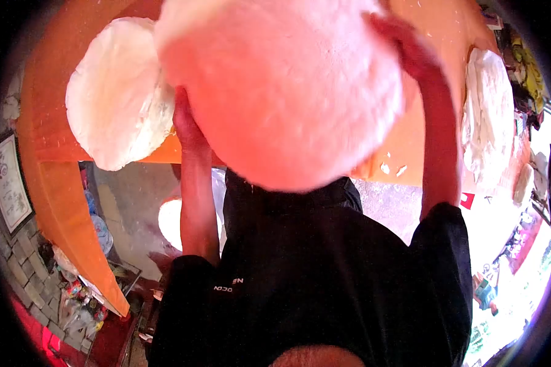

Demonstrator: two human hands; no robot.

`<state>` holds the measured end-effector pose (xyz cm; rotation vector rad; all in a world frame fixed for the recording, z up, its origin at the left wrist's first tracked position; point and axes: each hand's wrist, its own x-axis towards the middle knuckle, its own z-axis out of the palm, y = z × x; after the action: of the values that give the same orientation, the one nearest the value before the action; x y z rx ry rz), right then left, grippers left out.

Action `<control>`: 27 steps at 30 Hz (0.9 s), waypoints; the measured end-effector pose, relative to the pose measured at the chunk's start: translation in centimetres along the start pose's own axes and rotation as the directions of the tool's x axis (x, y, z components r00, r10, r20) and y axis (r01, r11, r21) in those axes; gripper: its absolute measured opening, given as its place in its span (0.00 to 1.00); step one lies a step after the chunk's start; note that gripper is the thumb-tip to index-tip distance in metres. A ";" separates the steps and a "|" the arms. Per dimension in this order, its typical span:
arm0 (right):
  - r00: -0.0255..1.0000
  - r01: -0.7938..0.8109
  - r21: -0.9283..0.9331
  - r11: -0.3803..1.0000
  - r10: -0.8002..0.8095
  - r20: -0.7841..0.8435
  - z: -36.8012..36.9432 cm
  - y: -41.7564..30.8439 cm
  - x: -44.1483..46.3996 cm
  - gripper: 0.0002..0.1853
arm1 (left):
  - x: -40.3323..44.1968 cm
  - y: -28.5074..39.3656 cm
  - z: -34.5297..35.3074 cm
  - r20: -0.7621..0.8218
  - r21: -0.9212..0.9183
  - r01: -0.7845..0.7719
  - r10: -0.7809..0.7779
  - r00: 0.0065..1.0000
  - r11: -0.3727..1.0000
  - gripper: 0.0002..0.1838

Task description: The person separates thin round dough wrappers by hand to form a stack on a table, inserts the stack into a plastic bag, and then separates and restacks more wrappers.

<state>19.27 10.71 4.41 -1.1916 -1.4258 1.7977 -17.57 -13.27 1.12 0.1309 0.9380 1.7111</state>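
A large, round, flat sheet that looks like dough (288,104) is held up in front of my chest, over the edge of an orange table (49,116). My left hand (187,119) grips its left rim, the fingers mostly hidden behind it. At the upper right rim, my right hand (398,37) holds the sheet, blurred by motion. Left of the held sheet lies another pale round sheet (119,95), partly overhanging the table's edge. A long, folded pale piece (487,113) rests on the right side, beyond my right forearm.
Small white scraps (401,170) lie near the table's front edge. Below the table, a bright white round shape (170,223) shows beside my left forearm. A framed sign (11,182) stands at the far left by brickwork. Assorted items crowd the right edge.
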 end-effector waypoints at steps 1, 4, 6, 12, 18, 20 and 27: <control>0.995 -0.098 -0.010 0.995 0.098 0.001 0.7 1.5 -0.2 0.21 | 0.1 -0.3 0.2 -0.039 0.130 -0.002 0.007 0.999 0.992 0.29; 0.981 -0.188 -0.087 0.978 0.183 -0.068 2.2 6.5 -0.3 0.26 | 1.4 -2.8 -2.3 -0.071 0.245 -0.014 0.032 0.997 0.969 0.31; 0.988 -0.097 -0.145 0.985 0.078 -0.131 2.5 8.8 -0.1 0.27 | 1.3 -3.5 -2.4 -0.119 0.423 -0.099 0.163 0.979 0.901 0.30; 0.944 -0.122 -0.292 0.949 0.020 -0.329 4.4 8.0 0.2 0.20 | 2.5 -4.2 -0.8 -0.286 0.731 0.031 0.264 0.921 0.682 0.31; 0.754 -0.375 0.154 0.914 0.397 -0.524 4.6 8.5 -1.4 0.16 | 3.1 -1.5 1.5 -0.108 0.171 0.091 -0.073 0.991 0.981 0.33; 0.788 -0.336 0.209 0.918 0.396 -0.472 5.4 10.8 -3.4 0.15 | 1.3 -1.4 0.3 -0.092 0.127 0.122 -0.111 0.990 0.984 0.32; 0.889 -0.337 0.091 0.937 0.349 -0.297 4.3 7.4 -2.8 0.21 | 0.5 -4.7 -0.4 -0.265 0.529 -0.026 0.195 0.944 0.848 0.31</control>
<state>17.47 4.22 -1.59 -1.7068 -1.0455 1.7481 -14.40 -12.78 -2.33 0.2839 1.6533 1.5669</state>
